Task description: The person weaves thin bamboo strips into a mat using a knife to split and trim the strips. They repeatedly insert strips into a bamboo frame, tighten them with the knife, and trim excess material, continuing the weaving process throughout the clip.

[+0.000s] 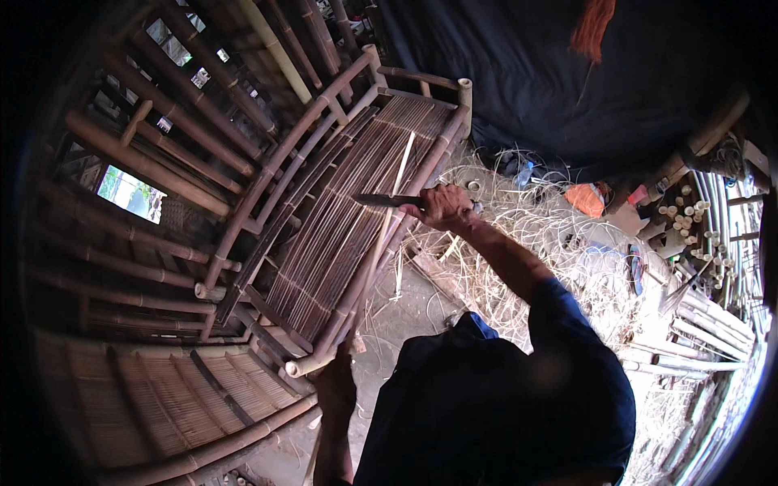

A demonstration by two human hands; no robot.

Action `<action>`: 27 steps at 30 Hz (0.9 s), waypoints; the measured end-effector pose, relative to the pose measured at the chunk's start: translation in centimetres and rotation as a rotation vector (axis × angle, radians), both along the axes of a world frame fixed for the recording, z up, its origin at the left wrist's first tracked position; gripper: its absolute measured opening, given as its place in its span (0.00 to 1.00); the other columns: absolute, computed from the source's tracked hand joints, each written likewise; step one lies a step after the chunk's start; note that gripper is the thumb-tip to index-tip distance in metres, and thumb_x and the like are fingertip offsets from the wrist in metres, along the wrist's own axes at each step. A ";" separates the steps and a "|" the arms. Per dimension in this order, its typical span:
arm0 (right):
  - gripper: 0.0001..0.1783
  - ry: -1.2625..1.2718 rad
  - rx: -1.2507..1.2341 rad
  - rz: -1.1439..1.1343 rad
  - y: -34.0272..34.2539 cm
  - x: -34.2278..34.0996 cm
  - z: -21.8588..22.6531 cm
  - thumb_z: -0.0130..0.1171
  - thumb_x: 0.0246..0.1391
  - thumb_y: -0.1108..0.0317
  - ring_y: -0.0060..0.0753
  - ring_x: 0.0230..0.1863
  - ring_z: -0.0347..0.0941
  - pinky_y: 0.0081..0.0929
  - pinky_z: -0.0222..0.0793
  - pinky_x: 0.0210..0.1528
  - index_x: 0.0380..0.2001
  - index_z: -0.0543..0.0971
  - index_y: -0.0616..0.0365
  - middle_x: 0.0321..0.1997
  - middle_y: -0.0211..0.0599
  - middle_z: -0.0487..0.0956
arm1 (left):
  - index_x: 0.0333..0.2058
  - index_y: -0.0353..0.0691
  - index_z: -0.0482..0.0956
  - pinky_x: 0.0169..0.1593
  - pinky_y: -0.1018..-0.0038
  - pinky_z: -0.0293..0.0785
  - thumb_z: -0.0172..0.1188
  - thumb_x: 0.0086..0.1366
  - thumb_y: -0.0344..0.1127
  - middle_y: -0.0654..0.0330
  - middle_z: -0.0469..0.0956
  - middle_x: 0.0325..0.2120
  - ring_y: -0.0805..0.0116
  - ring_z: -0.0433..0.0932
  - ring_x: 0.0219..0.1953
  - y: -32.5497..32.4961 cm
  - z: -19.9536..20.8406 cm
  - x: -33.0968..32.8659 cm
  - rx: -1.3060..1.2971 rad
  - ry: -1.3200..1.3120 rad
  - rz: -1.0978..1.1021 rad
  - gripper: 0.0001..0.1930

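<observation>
Black sheet (519, 89) far right; bench (328, 231) left of middle; shavings (519, 219) on floor (405, 312), right. Right arm (510, 257) out forward. Strip (403, 166) lengthwise over bench, near part at left hand (337, 374), grip too dark to tell. Right hand (446, 207) clamped on knife (381, 200), blade leftward across strip.

The knife (377, 199) has a long, dark blade that points left over the tabletop (336, 219). The strip (402, 170) is pale, thin and long. It slants along the tabletop's long right edge, crossing the blade.
</observation>
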State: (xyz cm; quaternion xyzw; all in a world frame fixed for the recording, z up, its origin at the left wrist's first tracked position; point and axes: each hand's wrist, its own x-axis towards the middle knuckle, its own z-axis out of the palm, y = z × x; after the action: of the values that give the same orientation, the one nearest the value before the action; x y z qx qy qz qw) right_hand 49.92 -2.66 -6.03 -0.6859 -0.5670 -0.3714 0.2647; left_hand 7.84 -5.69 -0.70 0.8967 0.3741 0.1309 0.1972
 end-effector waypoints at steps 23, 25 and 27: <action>0.33 0.018 -0.808 0.187 -5.2 12.9 -17.7 0.57 0.47 0.67 0.44 0.45 0.74 0.42 0.68 0.52 0.61 0.72 0.51 0.44 0.42 0.77 | 0.40 0.31 0.82 0.38 0.63 0.75 0.65 0.64 0.31 0.50 0.81 0.31 0.55 0.80 0.33 3.7 8.3 3.5 0.545 -0.399 0.550 0.10; 0.35 0.166 -0.926 0.433 -5.2 5.0 -17.2 0.58 0.45 0.64 0.45 0.47 0.72 0.44 0.64 0.55 0.62 0.71 0.54 0.46 0.42 0.76 | 0.40 0.30 0.81 0.43 0.65 0.76 0.61 0.67 0.32 0.51 0.83 0.34 0.57 0.82 0.37 5.0 10.4 4.7 0.383 -0.480 0.615 0.09; 0.20 1.050 -0.922 0.493 -4.1 -1.5 -14.5 0.65 0.53 0.58 0.31 0.30 0.75 0.31 0.70 0.34 0.46 0.79 0.58 0.32 0.36 0.80 | 0.40 0.29 0.82 0.45 0.65 0.76 0.58 0.69 0.31 0.52 0.84 0.36 0.59 0.83 0.39 6.1 10.8 5.3 0.176 -0.598 0.675 0.09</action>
State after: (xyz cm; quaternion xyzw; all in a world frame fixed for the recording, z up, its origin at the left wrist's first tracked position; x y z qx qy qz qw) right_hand 48.46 -6.73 -20.55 -0.6676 -0.6018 0.3514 0.2620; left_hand 13.11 0.39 10.13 0.6608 0.5594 0.4721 0.1660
